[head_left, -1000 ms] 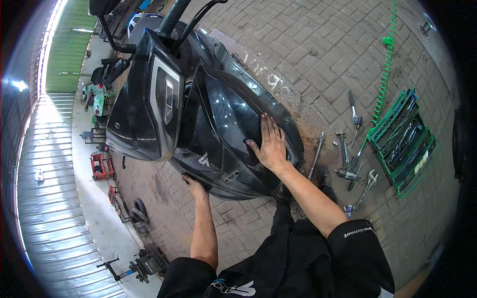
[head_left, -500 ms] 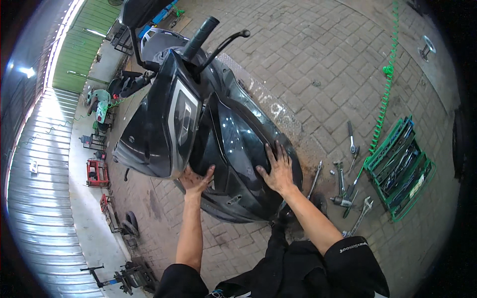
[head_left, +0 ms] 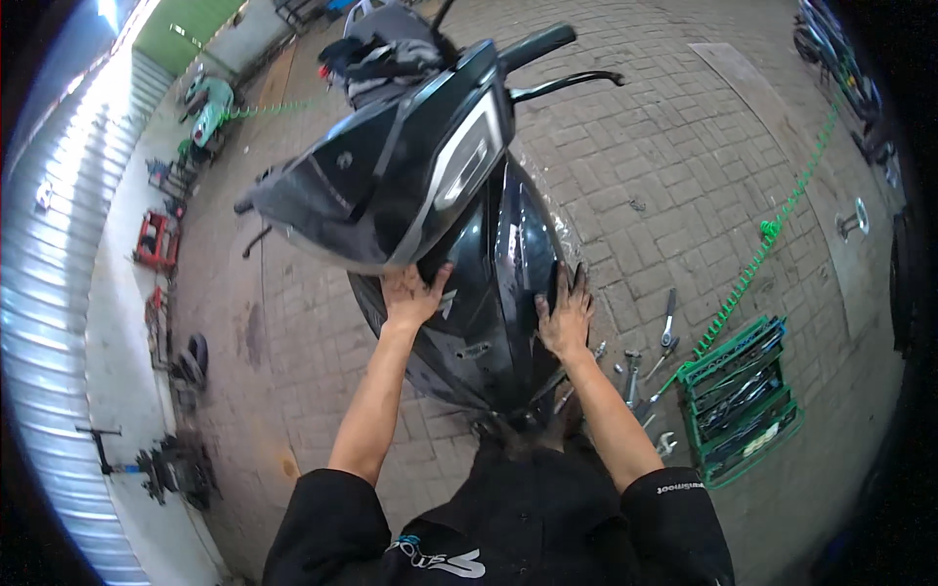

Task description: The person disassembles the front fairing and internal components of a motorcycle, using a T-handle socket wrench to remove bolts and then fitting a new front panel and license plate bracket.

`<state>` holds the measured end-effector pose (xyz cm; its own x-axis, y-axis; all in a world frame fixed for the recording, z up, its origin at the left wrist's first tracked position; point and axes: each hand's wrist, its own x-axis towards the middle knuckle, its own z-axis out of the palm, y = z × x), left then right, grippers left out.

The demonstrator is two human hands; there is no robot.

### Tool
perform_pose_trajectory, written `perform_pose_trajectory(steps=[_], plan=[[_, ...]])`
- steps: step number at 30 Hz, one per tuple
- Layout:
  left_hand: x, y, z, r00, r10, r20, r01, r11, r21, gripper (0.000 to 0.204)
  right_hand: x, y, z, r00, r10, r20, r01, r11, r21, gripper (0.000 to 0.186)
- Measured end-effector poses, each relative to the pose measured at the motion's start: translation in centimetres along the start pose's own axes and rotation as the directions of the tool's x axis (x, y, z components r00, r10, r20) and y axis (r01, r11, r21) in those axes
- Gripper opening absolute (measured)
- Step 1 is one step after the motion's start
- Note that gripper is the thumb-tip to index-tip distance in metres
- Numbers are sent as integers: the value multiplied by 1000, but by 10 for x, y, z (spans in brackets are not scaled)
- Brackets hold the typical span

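A dark scooter stands in front of me, its glossy black front panel (head_left: 481, 317) facing my body. My right hand (head_left: 565, 317) lies on the panel's right side with its fingers spread. Against the panel's left part, just under the headlight cowl (head_left: 366, 190), rests my left hand (head_left: 414, 298); its thumb is stretched away, and the cowl's lower edge partly hides the fingers. Above them are a pale-rimmed headlight (head_left: 469, 161), a black handlebar grip (head_left: 539, 47) and a lever (head_left: 572, 86). Both hands look smudged with dark grime.
Right of the scooter, a ratchet (head_left: 669, 322), a wrench (head_left: 666, 444) and other tools lie on the paving bricks. Beside them sits a green toolbox (head_left: 700, 444) full of tools. A coiled green hose (head_left: 752, 278) crosses the floor. Red racks (head_left: 156, 239) stand along the left wall.
My view has shifted. The scooter's front appears turned clockwise, with its handlebar grip now pointing right, and it stands nearer the toolbox. Both hands have stayed against the front panel.
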<state>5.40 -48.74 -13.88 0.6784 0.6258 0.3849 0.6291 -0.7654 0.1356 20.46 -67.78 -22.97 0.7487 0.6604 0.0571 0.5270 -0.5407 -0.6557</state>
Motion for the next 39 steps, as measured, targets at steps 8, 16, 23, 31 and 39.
perform_pose_trajectory(steps=[8, 16, 23, 31, 39], plan=[[-177, -34, -19, 798, -528, -291, 402, 826, -396, 70, -43, 23, -45, 940, -281, -196, 297, 953, 57, 65], [-83, -61, 38, 897, -376, -233, 286, 895, -342, 92, 78, -46, 12, 874, -434, -218, 457, 887, 69, 76], [-95, -65, 39, 886, -397, -240, 301, 886, -353, 72, 70, -60, 9, 909, -391, -141, 396, 918, 6, 68], [-156, -74, 27, 858, -503, 106, 479, 706, -522, 62, 44, -38, -12, 908, -407, -97, 416, 905, 95, 50], [-526, -44, 51, 63, -653, 755, 989, 143, 40, 76, -183, 192, -40, 894, 207, 396, -59, 933, -355, 47]])
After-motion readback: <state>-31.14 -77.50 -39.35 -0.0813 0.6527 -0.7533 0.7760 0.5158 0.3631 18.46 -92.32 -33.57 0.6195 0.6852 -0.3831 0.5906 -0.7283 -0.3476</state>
